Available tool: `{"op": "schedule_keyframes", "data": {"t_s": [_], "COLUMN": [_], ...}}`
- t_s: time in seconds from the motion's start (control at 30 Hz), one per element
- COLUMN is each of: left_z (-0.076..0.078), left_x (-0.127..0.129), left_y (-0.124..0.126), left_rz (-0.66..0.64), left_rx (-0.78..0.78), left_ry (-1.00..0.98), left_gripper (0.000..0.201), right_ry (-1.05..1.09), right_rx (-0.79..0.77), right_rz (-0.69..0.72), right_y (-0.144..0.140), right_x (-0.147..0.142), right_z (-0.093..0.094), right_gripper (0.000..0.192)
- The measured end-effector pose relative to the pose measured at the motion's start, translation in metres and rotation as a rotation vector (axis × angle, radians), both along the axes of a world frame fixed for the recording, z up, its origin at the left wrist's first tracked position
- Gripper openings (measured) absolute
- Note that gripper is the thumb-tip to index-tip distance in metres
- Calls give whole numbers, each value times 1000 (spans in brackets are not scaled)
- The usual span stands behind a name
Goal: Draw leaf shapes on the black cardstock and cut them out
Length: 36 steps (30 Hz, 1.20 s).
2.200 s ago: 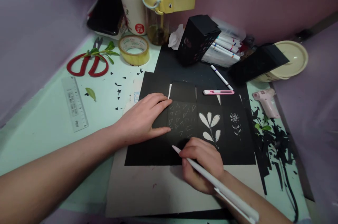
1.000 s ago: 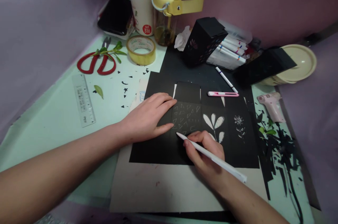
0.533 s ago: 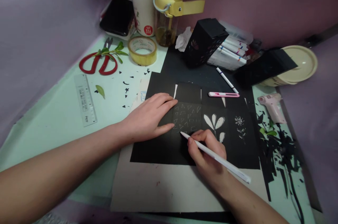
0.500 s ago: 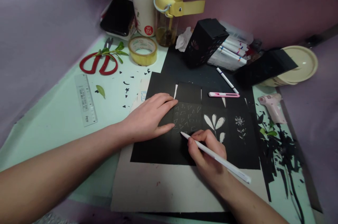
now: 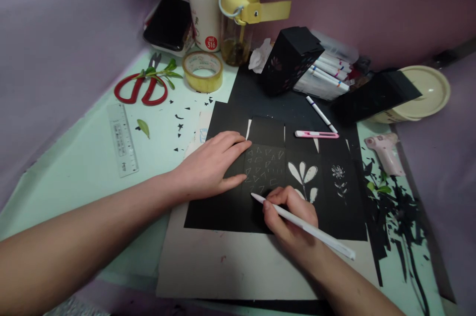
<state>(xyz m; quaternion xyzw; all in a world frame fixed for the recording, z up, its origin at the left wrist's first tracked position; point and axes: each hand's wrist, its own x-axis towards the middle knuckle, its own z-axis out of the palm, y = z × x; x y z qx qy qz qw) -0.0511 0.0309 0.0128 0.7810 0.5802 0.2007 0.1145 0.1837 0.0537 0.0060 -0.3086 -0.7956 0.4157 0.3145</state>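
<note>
My right hand (image 5: pixel 292 212) is closed round a slim white pen (image 5: pixel 316 231), its tip against a sheet of black card (image 5: pixel 219 214). Rows of small outlined triangles (image 5: pixel 263 167) mark the panel just beyond the tip. Flat on the card's left part lies my left hand (image 5: pixel 213 162), fingers stretched out and nothing in them. To the right of the triangles, a white leafy plant shape (image 5: pixel 303 173) shows in the card, and farther right a thin flower drawing (image 5: pixel 338 177). Beneath the card is a pale grey board (image 5: pixel 208 266).
Red-handled scissors (image 5: pixel 148 93), a clear ruler (image 5: pixel 123 140) and a tape roll (image 5: pixel 203 83) lie at left. Beyond the card are a pink cutter (image 5: pixel 316 134), a white marker (image 5: pixel 322 113) and a black box (image 5: pixel 290 60). A glue gun (image 5: pixel 385 152) and black scraps lie right.
The pen tip has shifted slightly down and left, and another small mark shows near it. My left hand keeps its place on the card. The whole view has shifted a little.
</note>
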Motion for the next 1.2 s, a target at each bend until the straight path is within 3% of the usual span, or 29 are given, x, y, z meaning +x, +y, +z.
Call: {"op": "schedule_keyframes", "data": {"t_s": [0.37, 0.9, 1.2], "left_z": [0, -2, -1], "left_x": [1, 1, 0], "left_y": [0, 1, 0], "left_rz": [2, -4, -9], "left_rx": [-10, 10, 11], "left_ry": [3, 4, 5], "left_gripper": [60, 60, 60], "right_ry": [-10, 9, 121], "right_rx": [-49, -46, 75], "right_rz": [-56, -2, -27], "right_y": [-2, -1, -3], "right_x": [-1, 1, -1], "right_z": [-1, -1, 1], "right_gripper": [9, 14, 21]}}
